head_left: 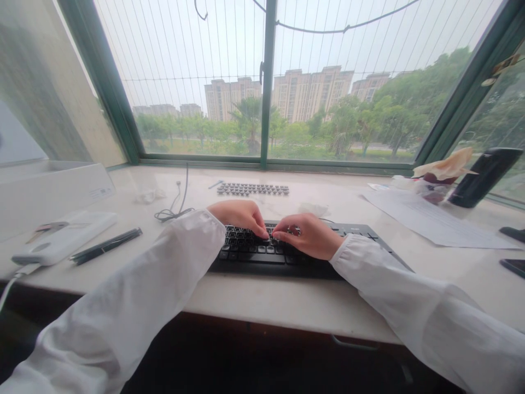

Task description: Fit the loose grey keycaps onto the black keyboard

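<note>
Head view: your left hand (pixel 240 216) and right hand (pixel 307 235) rest on the flat black plastic keyboard (pixel 287 254), fingertips pinched together and meeting over its middle rows; whether they grip a keycap cannot be told. That keyboard lies at the near edge of the pale stone tabletop (pixel 266 301). Beyond the keyboard sits a row of loose dark keycaps (pixel 253 189); left of the keyboard lies a black pen (pixel 105 246).

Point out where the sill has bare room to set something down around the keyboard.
Bare patches: between the pen and the keyboard, and the front strip right of the keyboard, below the paper sheet. Crowded: both hands, left hand and right hand, meet over the keys; clutter fills the far right corner.
</note>
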`<state>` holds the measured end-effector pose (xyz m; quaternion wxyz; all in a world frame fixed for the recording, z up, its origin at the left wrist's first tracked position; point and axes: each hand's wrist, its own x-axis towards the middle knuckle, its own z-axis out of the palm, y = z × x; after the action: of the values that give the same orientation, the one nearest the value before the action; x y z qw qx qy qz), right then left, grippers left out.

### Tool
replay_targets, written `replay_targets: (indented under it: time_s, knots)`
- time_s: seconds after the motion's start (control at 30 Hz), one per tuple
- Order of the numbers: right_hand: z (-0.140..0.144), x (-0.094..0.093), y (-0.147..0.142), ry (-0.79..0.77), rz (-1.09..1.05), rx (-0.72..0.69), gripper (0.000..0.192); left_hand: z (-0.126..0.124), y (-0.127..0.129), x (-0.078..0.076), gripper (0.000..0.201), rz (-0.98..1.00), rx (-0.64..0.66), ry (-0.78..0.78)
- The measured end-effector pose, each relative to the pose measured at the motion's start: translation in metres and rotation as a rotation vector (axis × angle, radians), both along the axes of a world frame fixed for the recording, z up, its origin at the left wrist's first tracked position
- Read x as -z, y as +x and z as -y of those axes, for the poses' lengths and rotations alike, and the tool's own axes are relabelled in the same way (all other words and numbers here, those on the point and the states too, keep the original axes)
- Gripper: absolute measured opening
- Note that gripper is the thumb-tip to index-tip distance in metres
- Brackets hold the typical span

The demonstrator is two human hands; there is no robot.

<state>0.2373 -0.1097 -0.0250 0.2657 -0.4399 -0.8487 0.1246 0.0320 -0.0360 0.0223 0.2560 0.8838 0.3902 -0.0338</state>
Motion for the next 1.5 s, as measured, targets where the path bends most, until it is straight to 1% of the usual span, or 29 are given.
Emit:
replay_targets:
  time_s: [0.2,0.43,0.53,0.83,1.3,1.5]
  knots:
    - [0.003,0.002,-0.004,0.026,-0.001,-0.023,0.017,0.0,0.001,-0.001,0.038,-0.007,0.023,0.004]
    - [0.004,0.004,-0.012,0.036,0.003,0.026,0.017,0.004,0.0,-0.005,0.031,-0.002,0.009,0.035]
    - [0.004,0.005,-0.013,0.035,-0.003,0.041,0.017,0.004,-0.001,-0.006,0.032,0.005,0.014,0.029]
    - [0.005,0.003,-0.014,-0.004,-0.013,0.021,0.019,0.004,-0.004,-0.012,0.035,-0.005,0.116,0.01]
    - [0.005,0.003,-0.014,0.003,-0.012,0.03,0.018,0.007,-0.004,-0.012,0.033,-0.015,0.125,0.051]
    - [0.005,0.002,-0.014,0.004,-0.012,-0.004,0.019,0.007,-0.003,-0.012,0.036,-0.021,0.113,0.039]
